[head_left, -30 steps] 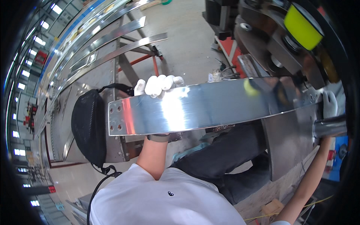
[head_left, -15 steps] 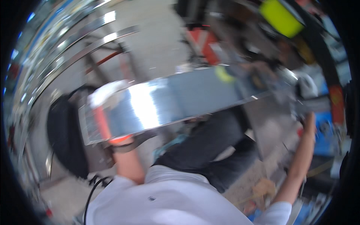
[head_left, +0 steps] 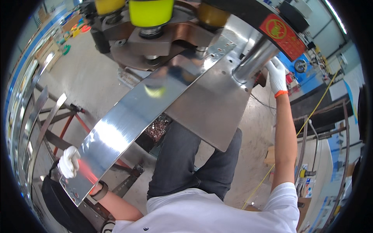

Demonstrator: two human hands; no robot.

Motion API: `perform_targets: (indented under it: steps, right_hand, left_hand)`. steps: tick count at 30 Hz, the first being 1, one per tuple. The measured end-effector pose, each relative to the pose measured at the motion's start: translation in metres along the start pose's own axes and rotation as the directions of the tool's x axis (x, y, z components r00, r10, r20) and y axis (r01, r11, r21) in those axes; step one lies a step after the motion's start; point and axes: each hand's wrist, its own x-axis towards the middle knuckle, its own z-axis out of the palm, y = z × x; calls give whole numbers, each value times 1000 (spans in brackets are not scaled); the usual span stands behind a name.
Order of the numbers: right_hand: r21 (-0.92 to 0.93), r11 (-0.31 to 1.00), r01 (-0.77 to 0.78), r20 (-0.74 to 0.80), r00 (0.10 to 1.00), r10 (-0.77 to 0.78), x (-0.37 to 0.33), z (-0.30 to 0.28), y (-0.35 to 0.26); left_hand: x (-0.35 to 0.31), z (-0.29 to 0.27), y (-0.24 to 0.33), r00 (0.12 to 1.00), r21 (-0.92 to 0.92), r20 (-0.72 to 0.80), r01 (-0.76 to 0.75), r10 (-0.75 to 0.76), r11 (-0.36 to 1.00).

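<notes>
Nearest, at the lower left, the white-gloved left hand (head_left: pixel 69 162), passed under the low end of the strip (head_left: pixel 132 116), with fingers curled up over the far long edge and pressed shut on it. Running slantwise from there, up and rightward, to overlap the plate (head_left: pixel 211 106) just beside the machine (head_left: pixel 149 42). Long, flat, mirror-bright metal, with small round holes at both ends. Probably fairly light for its length, stiff across, a little springy lengthwise; likely slick, easily scratched and perhaps sharp along the thin rim. Best held in gloves near the ends, from below and around the long edges. Beneath, between the strip and the dark jeans (head_left: pixel 175 155), coarse reddish-brown bits (head_left: pixel 157 130) in a heap. Alongside, the broad plate, smooth, duller grey, square-cornered. Farther up, a round, polished metal post (head_left: pixel 254 60) standing on it; just behind, the gloved right hand (head_left: pixel 277 75), with fingers partly hidden: cannot tell whether spread or gripping. Beyond, dark, heavy-looking machine blocks and a smooth yellow-green cap (head_left: pixel 150 13). Farthest, grey floor (head_left: pixel 93 89), hard and scuffed.
</notes>
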Motion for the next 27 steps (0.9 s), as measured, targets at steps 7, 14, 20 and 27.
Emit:
perform_targets:
  steps: [7, 14, 20, 27]
  right_hand:
    - [187, 981, -55, -107, 991, 76, -92, -14, -13]
    - [270, 962, 44, -132, 991, -8, -144, -15, -72]
    - [300, 923, 240, -68, 971, -231, -164, 5, -150]
    - [345, 794, 501, 63, 831, -552, -174, 76, -204]
  left_hand:
    - [44, -58, 59, 924, 254, -221, -256, 313, 933]
    - [11, 7, -10, 995, 210, 77, -82, 67, 974]
    - [26, -30, 102, 960, 93, -173, -205, 219, 974]
    - [77, -114, 241, 828, -856, 515, 511, -222, -81]
